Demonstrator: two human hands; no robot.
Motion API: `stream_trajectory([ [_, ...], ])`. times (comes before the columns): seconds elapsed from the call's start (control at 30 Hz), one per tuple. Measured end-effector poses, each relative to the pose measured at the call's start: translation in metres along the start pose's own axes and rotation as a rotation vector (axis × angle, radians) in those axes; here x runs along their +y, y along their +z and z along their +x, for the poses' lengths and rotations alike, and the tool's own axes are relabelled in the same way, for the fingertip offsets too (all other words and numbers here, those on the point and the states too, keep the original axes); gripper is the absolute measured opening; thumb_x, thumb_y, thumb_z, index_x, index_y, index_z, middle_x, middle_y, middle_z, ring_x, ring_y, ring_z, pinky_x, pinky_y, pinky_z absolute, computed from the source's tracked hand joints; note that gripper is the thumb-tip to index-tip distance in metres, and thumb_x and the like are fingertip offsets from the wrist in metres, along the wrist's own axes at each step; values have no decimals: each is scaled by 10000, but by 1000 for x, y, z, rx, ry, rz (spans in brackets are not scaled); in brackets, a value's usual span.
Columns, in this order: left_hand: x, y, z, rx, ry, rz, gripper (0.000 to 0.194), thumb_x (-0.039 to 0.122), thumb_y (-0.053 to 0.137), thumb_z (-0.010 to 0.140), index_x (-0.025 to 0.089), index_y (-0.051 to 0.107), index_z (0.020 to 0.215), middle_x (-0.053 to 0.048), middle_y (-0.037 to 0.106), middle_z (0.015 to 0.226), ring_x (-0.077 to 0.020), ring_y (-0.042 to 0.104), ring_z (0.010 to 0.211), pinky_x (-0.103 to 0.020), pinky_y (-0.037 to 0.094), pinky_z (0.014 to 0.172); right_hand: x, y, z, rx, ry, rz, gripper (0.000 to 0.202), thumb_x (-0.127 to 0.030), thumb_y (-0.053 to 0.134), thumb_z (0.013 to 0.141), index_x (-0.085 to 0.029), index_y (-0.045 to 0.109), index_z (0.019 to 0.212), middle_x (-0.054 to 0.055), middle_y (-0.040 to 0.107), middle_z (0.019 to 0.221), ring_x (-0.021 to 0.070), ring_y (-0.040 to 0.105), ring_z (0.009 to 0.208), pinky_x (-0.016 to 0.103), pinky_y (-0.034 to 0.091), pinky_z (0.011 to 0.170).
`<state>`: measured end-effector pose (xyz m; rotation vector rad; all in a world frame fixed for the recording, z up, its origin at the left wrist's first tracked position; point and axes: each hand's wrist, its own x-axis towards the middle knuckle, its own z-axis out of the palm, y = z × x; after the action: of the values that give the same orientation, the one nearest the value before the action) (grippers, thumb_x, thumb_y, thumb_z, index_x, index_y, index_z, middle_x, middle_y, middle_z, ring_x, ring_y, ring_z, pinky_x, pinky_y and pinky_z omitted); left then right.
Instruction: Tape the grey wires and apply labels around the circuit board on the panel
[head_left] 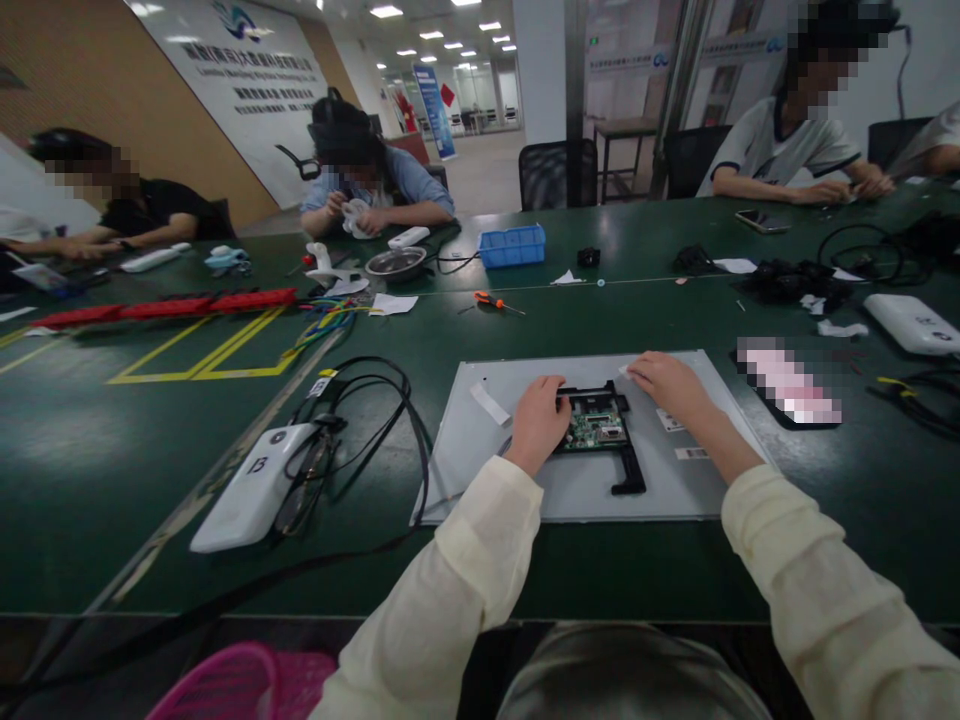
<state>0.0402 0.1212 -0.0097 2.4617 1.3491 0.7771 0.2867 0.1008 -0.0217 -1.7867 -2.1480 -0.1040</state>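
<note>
A light grey flat panel (465, 470) lies on the green table in front of me. On it sits a black plastic bracket (631, 470) around a green circuit board (592, 428). My left hand (541, 425) is closed on the bracket's left side, its fingertips curled at the upper left corner; the thumb is partly hidden. Just past the bracket's upper right corner, my right hand (667, 388) pinches a small white scrap (625, 371), perhaps paper or tape. A white strip (490, 404) lies on the panel left of my left hand.
To the left lies a white power bank (255, 485) with black cables (375, 375). A phone (787, 385) is right of the panel. Farther back are an orange screwdriver (491, 301), a blue basket (512, 246) and a metal bowl (396, 262). Several people sit across the table.
</note>
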Motion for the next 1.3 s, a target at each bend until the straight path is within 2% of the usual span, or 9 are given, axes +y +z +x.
stream_trajectory([
  [0.13, 1, 0, 0, -10, -15, 1, 243, 139, 470, 854, 170, 559, 1077, -76, 608, 1072, -207, 558, 1061, -334, 438, 964, -4, 2, -1, 23, 50, 32, 235, -289, 465, 928, -188, 674, 962, 96, 660, 979, 223, 592, 936, 310, 434, 783],
  [0.27, 0, 1, 0, -11, -9, -1, 246, 151, 468, 859, 170, 558, 1088, -81, 607, 1082, -212, 559, 1062, -344, 438, 964, -7, 12, 1, 94, 143, 104, 262, -350, 552, 867, -183, 649, 1044, 111, 623, 1015, 247, 586, 926, 338, 457, 776],
  [0.37, 0, 1, 0, -11, -6, 0, 244, 154, 470, 860, 167, 558, 1087, -84, 608, 1078, -215, 559, 1059, -351, 439, 964, -10, 21, 3, 135, 182, 186, 261, -316, 557, 846, -169, 644, 1043, 110, 601, 993, 240, 588, 885, 357, 467, 796],
  [0.53, 1, 1, 0, -8, -9, 8, 247, 150, 472, 858, 173, 559, 1088, -79, 608, 1075, -208, 564, 1049, -341, 444, 955, -11, 27, 5, 154, 172, 286, 163, -264, 533, 838, -177, 636, 930, 90, 592, 920, 220, 584, 832, 352, 472, 780],
  [0.63, 1, 1, 1, -3, 3, -5, 241, 152, 477, 857, 159, 562, 1083, -88, 610, 1074, -214, 561, 1051, -351, 444, 955, -11, 27, 5, 159, 198, 314, 118, -247, 547, 820, -182, 603, 900, 78, 580, 892, 206, 587, 786, 336, 475, 745],
  [0.8, 1, 0, 1, -16, -5, 2, 242, 152, 472, 859, 160, 566, 1081, -84, 611, 1078, -211, 560, 1052, -343, 444, 958, -11, 23, 3, 157, 219, 326, 80, -233, 569, 797, -185, 589, 857, 78, 580, 960, 159, 589, 685, 313, 468, 704],
  [0.93, 2, 0, 1, -20, -6, -1, 236, 151, 470, 859, 162, 563, 1076, -86, 608, 1082, -212, 561, 1053, -345, 444, 958, -11, 17, 3, 135, 225, 379, 56, -239, 564, 802, -197, 601, 799, 36, 650, 781, 172, 600, 663, 315, 462, 689],
  [1.1, 2, -1, 1, -21, -6, 5, 243, 134, 453, 861, 168, 558, 1078, -84, 606, 1083, -215, 558, 1054, -349, 445, 956, -24, 12, 8, 244, 227, 574, 130, -282, 557, 807, -191, 651, 818, 36, 698, 761, 174, 631, 682, 310, 484, 693],
  [1.3, 2, -1, 0, -15, -1, -10, 270, 93, 423, 857, 178, 555, 1077, -76, 602, 1077, -206, 552, 1066, -344, 444, 962, -38, 2, 19, 293, 207, 715, 213, -332, 547, 811, -189, 700, 851, 52, 726, 812, 185, 645, 711, 315, 505, 693],
])
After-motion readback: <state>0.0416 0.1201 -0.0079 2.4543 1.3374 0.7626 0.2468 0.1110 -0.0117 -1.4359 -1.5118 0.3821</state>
